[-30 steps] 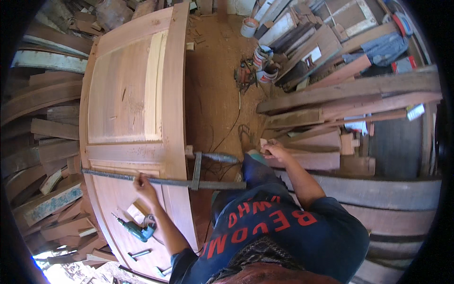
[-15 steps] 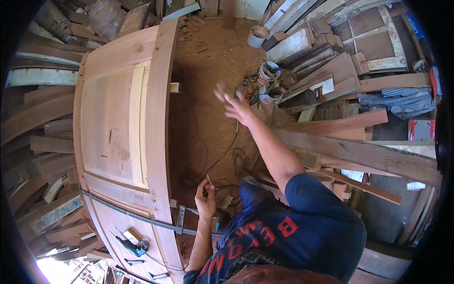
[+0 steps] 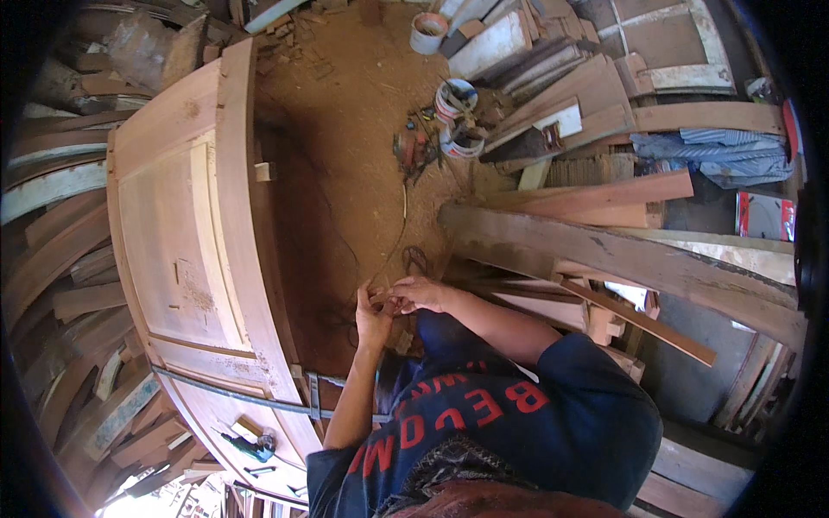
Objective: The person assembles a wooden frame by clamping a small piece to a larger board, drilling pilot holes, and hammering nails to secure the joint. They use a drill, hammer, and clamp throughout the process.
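My left hand [image 3: 373, 318] and my right hand [image 3: 420, 294] meet in front of my body, to the right of a panelled wooden door [image 3: 226, 289]. The left fingers are closed round a thin wooden stick, mostly hidden by the hands now but plain half a second ago. My right fingers are pinched together at the left fingertips; whatever they grip is too small to make out. Sawdust and two slivers lie on the door's panel. A long metal bar clamp [image 3: 259, 399] crosses the door. Beyond it a power drill [image 3: 256, 446] rests beside a wood block [image 3: 248, 426].
Lumber stacks line both sides. A thick plank [image 3: 622, 259] juts in from the right. White buckets [image 3: 427, 34] and a red-and-black power tool [image 3: 414, 148] stand on the sawdust-covered floor [image 3: 345, 104]. A cable runs across it toward my feet.
My right hand has come down from over the floor near the buckets to my left hand, closing its fingers. My view has shifted, so the door sits farther left.
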Demonstrator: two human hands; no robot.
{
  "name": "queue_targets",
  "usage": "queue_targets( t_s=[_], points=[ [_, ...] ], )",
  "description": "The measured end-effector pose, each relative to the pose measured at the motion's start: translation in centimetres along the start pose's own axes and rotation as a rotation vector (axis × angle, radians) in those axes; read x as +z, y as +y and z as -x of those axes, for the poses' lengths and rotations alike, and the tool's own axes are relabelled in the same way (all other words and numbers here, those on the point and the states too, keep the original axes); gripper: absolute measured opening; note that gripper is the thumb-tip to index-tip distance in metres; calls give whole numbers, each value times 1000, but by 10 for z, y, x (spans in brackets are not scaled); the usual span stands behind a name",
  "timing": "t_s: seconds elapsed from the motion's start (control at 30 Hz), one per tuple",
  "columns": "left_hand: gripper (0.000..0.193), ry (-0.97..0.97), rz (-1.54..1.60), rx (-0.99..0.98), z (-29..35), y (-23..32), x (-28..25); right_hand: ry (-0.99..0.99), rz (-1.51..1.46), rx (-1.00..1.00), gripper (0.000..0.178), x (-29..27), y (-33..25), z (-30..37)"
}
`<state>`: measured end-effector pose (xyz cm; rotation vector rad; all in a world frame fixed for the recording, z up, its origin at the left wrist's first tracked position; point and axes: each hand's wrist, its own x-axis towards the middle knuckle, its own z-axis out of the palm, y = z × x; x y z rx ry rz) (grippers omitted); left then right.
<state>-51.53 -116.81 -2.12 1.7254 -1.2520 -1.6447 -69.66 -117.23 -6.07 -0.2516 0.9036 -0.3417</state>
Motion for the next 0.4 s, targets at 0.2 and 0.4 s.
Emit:
queue_targets(
  t_s=[0.2, 0.4],
  points=[
    [61, -78, -196, -96, 4, -7, 22, 256, -68, 25, 26, -38, 29, 20],
    [62, -96, -378, -46, -8, -52, -44, 545, -117, -79, 21, -155, 68, -21]
  ],
)
